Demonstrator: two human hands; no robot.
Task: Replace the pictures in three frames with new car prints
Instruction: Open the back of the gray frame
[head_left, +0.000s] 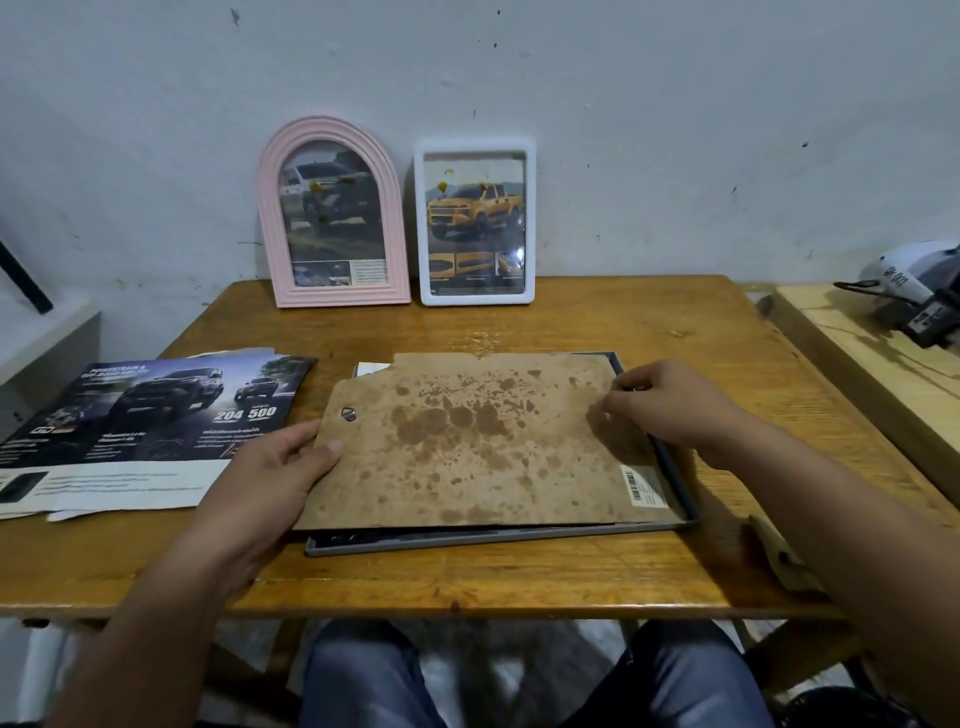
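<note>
Here, left hand (270, 467) gripping stained backing board (467, 441) (thumb on top), right hand (670, 405) pinching its far edge.

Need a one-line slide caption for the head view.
Both hands seat stained backing on grey frame.

A white helmet (911, 283) rests on a pale wooden bench (857, 358) beside the wooden table (571, 322).

scuffed pale wall (623, 104) behind a worn wooden table (597, 322), lighter wooden bench (852, 353) alongside
</note>
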